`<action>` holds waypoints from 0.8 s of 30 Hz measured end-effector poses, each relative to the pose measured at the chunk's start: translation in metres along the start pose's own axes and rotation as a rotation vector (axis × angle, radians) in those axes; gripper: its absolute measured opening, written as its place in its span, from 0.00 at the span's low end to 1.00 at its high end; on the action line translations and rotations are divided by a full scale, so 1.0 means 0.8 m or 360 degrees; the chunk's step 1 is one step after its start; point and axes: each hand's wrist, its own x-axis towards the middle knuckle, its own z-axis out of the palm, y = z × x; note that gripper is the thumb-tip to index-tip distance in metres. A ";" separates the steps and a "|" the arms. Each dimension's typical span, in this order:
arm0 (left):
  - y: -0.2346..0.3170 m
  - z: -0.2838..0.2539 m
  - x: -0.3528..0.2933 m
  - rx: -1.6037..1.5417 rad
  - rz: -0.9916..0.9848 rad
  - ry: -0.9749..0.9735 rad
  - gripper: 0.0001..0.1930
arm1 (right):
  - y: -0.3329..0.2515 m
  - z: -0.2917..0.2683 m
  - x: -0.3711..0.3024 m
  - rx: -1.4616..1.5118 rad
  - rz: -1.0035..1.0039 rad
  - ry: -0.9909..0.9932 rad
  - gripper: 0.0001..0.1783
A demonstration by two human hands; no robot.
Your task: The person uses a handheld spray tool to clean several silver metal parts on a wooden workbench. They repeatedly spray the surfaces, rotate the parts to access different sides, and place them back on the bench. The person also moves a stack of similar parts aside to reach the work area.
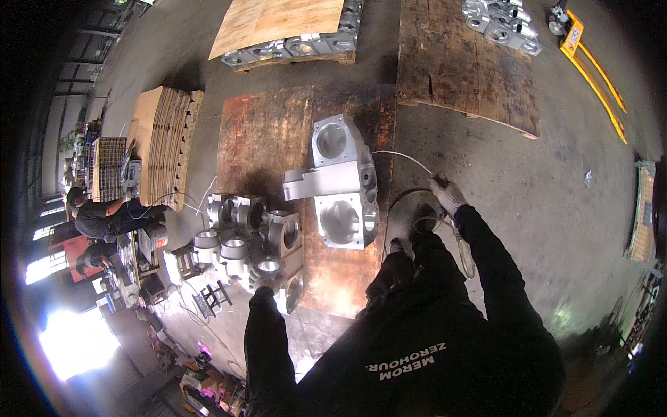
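My right hand, in a pale glove, is closed on a thin pale tube. The tube curves away to the left, and its tip reaches the right side of a large silver metal casting. That casting has round bores and lies on a worn wooden board. Below the hand, a looped hose hangs beside my forearm. My left sleeve ends against a cluster of smaller silver castings; the fingers there are hidden or too dark to make out.
More castings sit on a pallet under a plywood sheet, and others stand on a second wooden board. A yellow pallet jack is at the far right. Stacked wooden panels stand left, with a person working near them.
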 end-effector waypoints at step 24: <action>-0.037 -0.009 0.029 0.0037 0.0053 -0.0312 0.76 | 0.023 0.018 0.044 0.0090 0.0328 -0.0275 0.30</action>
